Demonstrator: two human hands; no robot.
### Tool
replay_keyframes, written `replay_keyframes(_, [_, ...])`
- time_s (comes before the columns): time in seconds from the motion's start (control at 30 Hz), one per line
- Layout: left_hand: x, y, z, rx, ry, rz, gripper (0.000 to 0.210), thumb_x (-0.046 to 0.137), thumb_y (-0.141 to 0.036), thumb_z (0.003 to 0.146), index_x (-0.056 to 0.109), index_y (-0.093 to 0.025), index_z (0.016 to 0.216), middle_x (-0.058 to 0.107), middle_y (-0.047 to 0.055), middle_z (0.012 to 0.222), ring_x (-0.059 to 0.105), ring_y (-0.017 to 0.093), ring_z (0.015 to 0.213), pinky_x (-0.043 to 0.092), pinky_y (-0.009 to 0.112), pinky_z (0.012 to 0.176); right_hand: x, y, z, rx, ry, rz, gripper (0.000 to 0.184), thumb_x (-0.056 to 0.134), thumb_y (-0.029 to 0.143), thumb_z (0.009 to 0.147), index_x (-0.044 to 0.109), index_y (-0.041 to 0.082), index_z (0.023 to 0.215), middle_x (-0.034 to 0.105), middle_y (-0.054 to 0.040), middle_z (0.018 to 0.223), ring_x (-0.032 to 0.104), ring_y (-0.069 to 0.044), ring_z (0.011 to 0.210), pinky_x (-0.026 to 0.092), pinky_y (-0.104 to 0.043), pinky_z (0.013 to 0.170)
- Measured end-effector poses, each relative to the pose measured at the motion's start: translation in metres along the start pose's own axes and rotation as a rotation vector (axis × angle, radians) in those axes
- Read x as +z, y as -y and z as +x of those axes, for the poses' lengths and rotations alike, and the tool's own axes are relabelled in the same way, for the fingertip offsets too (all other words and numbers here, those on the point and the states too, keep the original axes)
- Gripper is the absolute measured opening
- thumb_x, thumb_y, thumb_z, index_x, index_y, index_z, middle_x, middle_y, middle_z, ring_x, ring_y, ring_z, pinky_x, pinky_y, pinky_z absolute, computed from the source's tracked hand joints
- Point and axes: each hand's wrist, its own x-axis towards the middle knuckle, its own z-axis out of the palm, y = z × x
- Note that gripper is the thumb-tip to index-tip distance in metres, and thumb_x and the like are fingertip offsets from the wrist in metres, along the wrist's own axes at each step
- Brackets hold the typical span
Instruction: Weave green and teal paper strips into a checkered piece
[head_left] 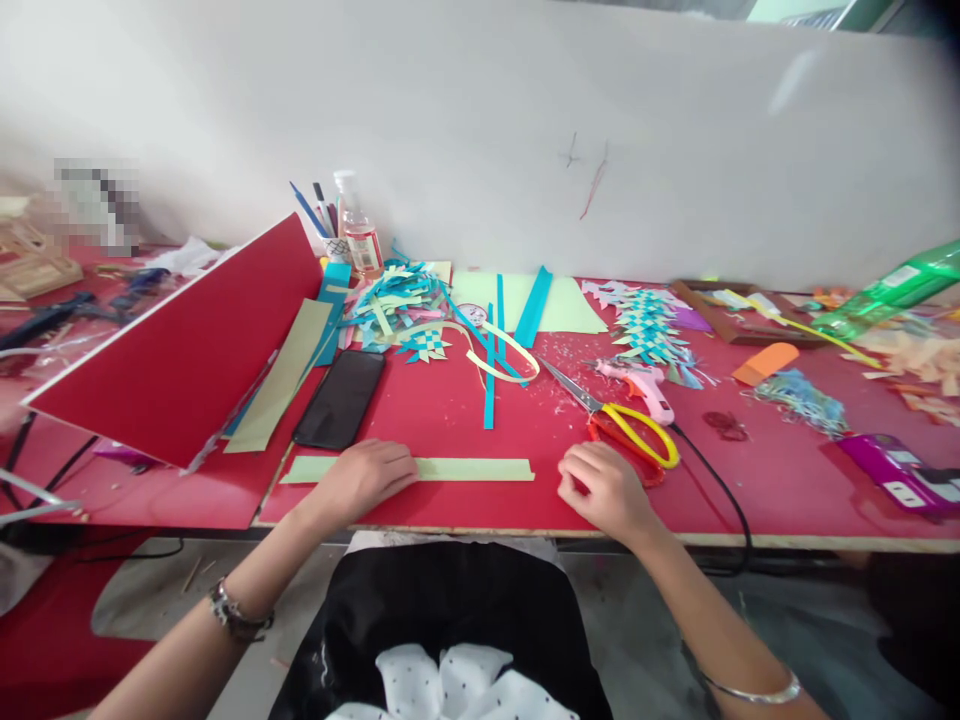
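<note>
My left hand [373, 474] lies flat across a pale green paper strip [476, 469] near the table's front edge, its fingers stretched out and pointing right. Part of the strip is hidden under that hand. Past the strip's right end, my right hand [606, 490] rests on the red table with its fingers curled in, and nothing shows in it. Just beyond it lie scissors [598, 405] with yellow and red handles, blades pointing away to the left. A pink glue gun [643, 388] sits behind the scissors. A black phone [341, 400] lies beyond my left hand.
A red board [202, 340] stands tilted at left. Cut blue and green paper pieces [397, 305] pile up before a clear bottle [361, 235]. A woven paper piece [651, 325] lies right of centre. Further right are a green bottle [892, 288] and a purple device [896, 472].
</note>
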Motion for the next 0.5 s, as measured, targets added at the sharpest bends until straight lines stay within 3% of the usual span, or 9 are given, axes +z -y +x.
replay_keyframes(0.1, [0.003, -0.012, 0.012, 0.024, -0.011, -0.010, 0.030, 0.030, -0.029, 0.090, 0.056, -0.018, 0.081, 0.056, 0.001, 0.074, 0.050, 0.012, 0.068, 0.033, 0.023, 0.061, 0.002, 0.025, 0.011, 0.008, -0.069, 0.095, 0.011, 0.046, 0.013, 0.075, 0.053, 0.017, 0.083, 0.057, -0.0059, 0.081, 0.048, -0.017, 0.077, 0.038, -0.029, 0.071])
replay_keyframes(0.2, [0.007, -0.028, 0.027, 0.027, -0.018, 0.026, 0.026, 0.032, -0.029, 0.090, 0.055, -0.018, 0.082, 0.056, 0.001, 0.074, 0.051, 0.013, 0.067, 0.034, 0.024, 0.061, 0.014, 0.053, 0.028, -0.002, 0.123, 0.146, 0.014, 0.047, 0.022, 0.079, 0.053, 0.018, 0.092, 0.056, -0.0054, 0.086, 0.049, -0.017, 0.080, 0.038, -0.029, 0.071])
replay_keyframes(0.33, [0.011, -0.035, 0.033, 0.027, 0.009, 0.160, 0.018, 0.040, -0.024, 0.085, 0.052, -0.017, 0.074, 0.055, 0.001, 0.071, 0.051, 0.015, 0.064, 0.033, 0.026, 0.058, 0.032, 0.069, 0.041, 0.000, 0.247, 0.071, 0.008, 0.046, 0.020, 0.081, 0.053, 0.018, 0.077, 0.055, -0.0033, 0.077, 0.048, -0.016, 0.073, 0.035, -0.028, 0.063])
replay_keyframes(0.5, [0.002, -0.015, 0.011, 0.109, 0.035, 0.227, 0.013, 0.042, -0.019, 0.082, 0.051, -0.017, 0.074, 0.054, 0.002, 0.070, 0.051, 0.015, 0.063, 0.034, 0.027, 0.059, 0.032, 0.062, 0.042, -0.028, 0.271, 0.101, 0.016, 0.042, 0.019, 0.085, 0.052, 0.018, 0.072, 0.053, -0.0018, 0.072, 0.045, -0.013, 0.068, 0.032, -0.025, 0.062])
